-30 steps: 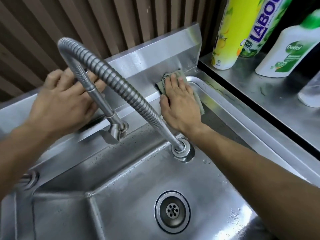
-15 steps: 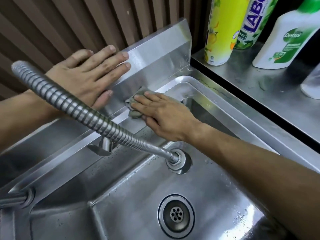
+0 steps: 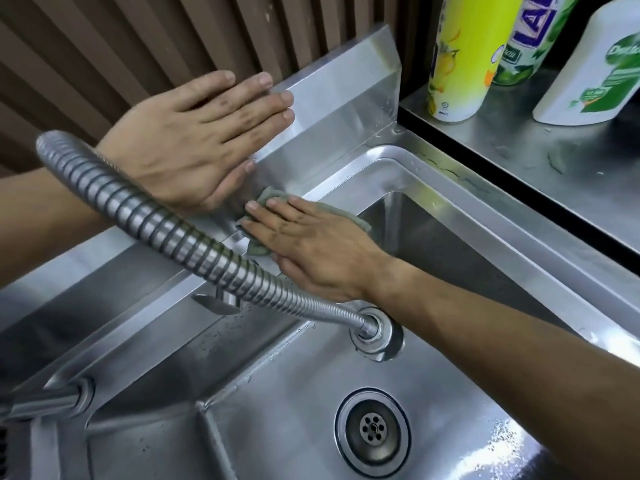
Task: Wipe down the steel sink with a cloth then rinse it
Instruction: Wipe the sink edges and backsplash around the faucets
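While my right hand (image 3: 304, 244) lies flat, fingers together and stretched out, it presses the grey-green cloth (image 3: 273, 206) onto the back ledge of the steel sink (image 3: 433, 188), right where the ledge meets the upright splashback (image 3: 339, 109). I am not gripping the cloth, only pinning it under my palm and fingers; its edges peep out past my fingertips and beside my wrist. My left hand (image 3: 201, 140) is spread open and empty, flat against the splashback's top edge, just above and to the left of the cloth. What matters next, I think, is that the ledge runs long from the far right corner down toward my left, and my fingers point along it. The unwiped stretch lies leftward, under the ribbed tap hose (image 3: 166, 237), which crosses above that ledge. My right hand is the nearer one, so I would slide it beneath the hose. Rinsing remains; the basin around the drain (image 3: 373, 429) holds only scattered drops.
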`<state>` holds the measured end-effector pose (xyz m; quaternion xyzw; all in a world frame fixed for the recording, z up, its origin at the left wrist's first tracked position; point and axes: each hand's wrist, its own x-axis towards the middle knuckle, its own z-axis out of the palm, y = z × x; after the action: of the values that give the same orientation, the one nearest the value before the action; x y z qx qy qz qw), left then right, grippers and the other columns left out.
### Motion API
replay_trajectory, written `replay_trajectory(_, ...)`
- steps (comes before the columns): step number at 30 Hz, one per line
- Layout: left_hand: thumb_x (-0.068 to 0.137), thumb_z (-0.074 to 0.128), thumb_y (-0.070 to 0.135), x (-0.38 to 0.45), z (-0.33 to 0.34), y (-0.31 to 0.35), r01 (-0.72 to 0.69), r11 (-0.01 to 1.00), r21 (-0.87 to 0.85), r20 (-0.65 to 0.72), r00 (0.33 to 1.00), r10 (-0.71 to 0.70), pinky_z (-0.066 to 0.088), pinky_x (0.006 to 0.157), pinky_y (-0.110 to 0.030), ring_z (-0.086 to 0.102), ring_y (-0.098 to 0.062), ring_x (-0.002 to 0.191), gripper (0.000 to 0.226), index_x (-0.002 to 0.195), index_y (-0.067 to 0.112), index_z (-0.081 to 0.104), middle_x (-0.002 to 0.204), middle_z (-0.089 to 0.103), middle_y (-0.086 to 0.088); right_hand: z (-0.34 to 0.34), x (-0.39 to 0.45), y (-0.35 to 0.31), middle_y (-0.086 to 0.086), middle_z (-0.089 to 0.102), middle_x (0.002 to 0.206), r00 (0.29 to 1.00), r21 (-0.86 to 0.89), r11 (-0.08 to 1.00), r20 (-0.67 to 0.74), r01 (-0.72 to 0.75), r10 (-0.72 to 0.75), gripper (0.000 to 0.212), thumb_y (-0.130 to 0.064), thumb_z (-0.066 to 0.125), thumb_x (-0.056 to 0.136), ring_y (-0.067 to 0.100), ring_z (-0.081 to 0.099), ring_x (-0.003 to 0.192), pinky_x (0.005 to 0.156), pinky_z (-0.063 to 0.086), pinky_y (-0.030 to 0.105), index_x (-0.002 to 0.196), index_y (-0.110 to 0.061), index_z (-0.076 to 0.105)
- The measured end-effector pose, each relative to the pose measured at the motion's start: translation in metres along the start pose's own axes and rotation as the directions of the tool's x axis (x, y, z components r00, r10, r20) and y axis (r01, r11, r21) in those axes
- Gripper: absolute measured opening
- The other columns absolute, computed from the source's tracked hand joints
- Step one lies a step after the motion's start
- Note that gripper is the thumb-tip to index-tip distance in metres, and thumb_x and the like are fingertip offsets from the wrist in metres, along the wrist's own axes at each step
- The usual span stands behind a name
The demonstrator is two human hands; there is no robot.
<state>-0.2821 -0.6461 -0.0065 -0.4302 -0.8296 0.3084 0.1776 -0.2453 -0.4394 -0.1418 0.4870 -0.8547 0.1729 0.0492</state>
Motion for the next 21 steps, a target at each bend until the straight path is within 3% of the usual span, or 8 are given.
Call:
replay_trajectory(4, 0.109, 0.022, 0.032, -0.001, -0.002, 0.002, 0.007, 1.000, 0.000, 0.008, 1.000, -0.007, 0.010, 0.130, -0.048, 0.007, -0.030, 0.161, 0.064, 0.165, 0.007, 0.008, 0.173, 0.008, -0.013, -0.010, -0.004, 0.007, -0.009, 0.013, 0.171, 0.996, -0.058, 0.994, 0.013, -0.091, 0.092, 0.058, -0.044, 0.022, 0.108, 0.011, 0.008, 0.159, 0.130, -0.001, 0.035, 0.164, -0.027, 0.019)
replay_trajectory(6, 0.109, 0.021, 0.033, 0.000, -0.003, 0.003, 0.017, 1.000, 0.004, 0.008, 1.000, -0.017, 0.010, 0.130, -0.048, 0.007, -0.029, 0.161, 0.063, 0.166, 0.008, 0.007, 0.173, 0.007, -0.011, -0.011, -0.009, 0.012, -0.013, 0.017, 0.170, 0.987, -0.083, 0.984, -0.056, -0.154, 0.150, 0.057, -0.042, 0.025, 0.107, 0.012, 0.013, 0.158, 0.130, 0.003, 0.038, 0.163, -0.031, 0.024)
replay_trajectory(8, 0.109, 0.020, 0.034, -0.001, -0.003, 0.003, 0.029, 1.000, 0.006, 0.004, 1.000, -0.029, 0.009, 0.130, -0.047, 0.006, -0.028, 0.161, 0.063, 0.166, 0.009, 0.007, 0.174, 0.007, -0.011, -0.011, -0.011, 0.012, -0.013, 0.025, 0.168, 0.971, 0.052, 0.973, -0.069, -0.226, 0.229, 0.053, -0.038, 0.036, 0.107, 0.015, 0.019, 0.157, 0.130, 0.007, 0.039, 0.159, -0.031, 0.034)
replay_trajectory(10, 0.109, 0.019, 0.035, -0.001, -0.002, 0.003, 0.032, 0.999, -0.002, 0.006, 0.999, -0.032, 0.008, 0.130, -0.047, 0.007, -0.028, 0.161, 0.064, 0.166, 0.009, 0.007, 0.173, 0.008, -0.010, -0.015, -0.010, 0.006, -0.006, 0.055, 0.152, 0.934, 0.243, 0.932, -0.172, -0.268, 0.313, 0.040, -0.035, 0.046, 0.105, 0.020, 0.046, 0.144, 0.122, 0.033, 0.043, 0.141, -0.026, 0.061)
replay_trajectory(11, 0.109, 0.019, 0.035, -0.001, -0.002, 0.003, 0.034, 0.999, -0.004, 0.003, 0.999, -0.034, 0.008, 0.130, -0.047, 0.007, -0.028, 0.161, 0.064, 0.166, 0.009, 0.008, 0.173, 0.008, -0.010, -0.017, -0.007, 0.006, -0.004, 0.069, 0.133, 0.908, 0.245, 0.930, -0.254, -0.273, 0.333, 0.033, -0.035, 0.049, 0.104, 0.022, 0.060, 0.128, 0.109, 0.047, 0.044, 0.125, -0.023, 0.071)
replay_trajectory(13, 0.108, 0.020, 0.035, -0.001, -0.002, 0.003, 0.037, 0.999, -0.003, -0.002, 0.999, -0.037, 0.009, 0.130, -0.048, 0.007, -0.028, 0.161, 0.064, 0.166, 0.009, 0.008, 0.173, 0.008, -0.010, -0.018, -0.004, 0.009, 0.000, 0.075, 0.108, 0.911, 0.142, 0.957, -0.297, -0.252, 0.285, 0.029, -0.034, 0.052, 0.101, 0.026, 0.067, 0.104, 0.097, 0.051, 0.042, 0.104, -0.016, 0.074)
replay_trajectory(16, 0.108, 0.021, 0.034, 0.000, -0.002, 0.004, 0.029, 1.000, 0.002, -0.008, 1.000, -0.029, 0.008, 0.130, -0.047, 0.007, -0.029, 0.161, 0.064, 0.166, 0.009, 0.008, 0.174, 0.008, -0.010, -0.004, -0.005, 0.014, 0.006, 0.069, 0.122, 0.920, 0.074, 0.976, -0.327, -0.204, 0.216, 0.028, -0.030, 0.060, 0.098, 0.028, 0.062, 0.112, 0.105, 0.044, 0.038, 0.114, -0.011, 0.071)
replay_trajectory(21, 0.108, 0.019, 0.035, -0.001, 0.001, 0.004, 0.028, 1.000, 0.008, -0.015, 1.000, -0.028, 0.008, 0.130, -0.047, 0.008, -0.029, 0.161, 0.064, 0.166, 0.009, 0.008, 0.173, 0.009, -0.011, 0.008, 0.002, -0.002, 0.007, 0.056, 0.128, 0.807, 0.086, 0.904, -0.421, -0.418, 0.413, 0.032, -0.034, 0.059, 0.096, 0.029, 0.051, 0.111, 0.095, 0.039, 0.039, 0.123, -0.019, 0.063)
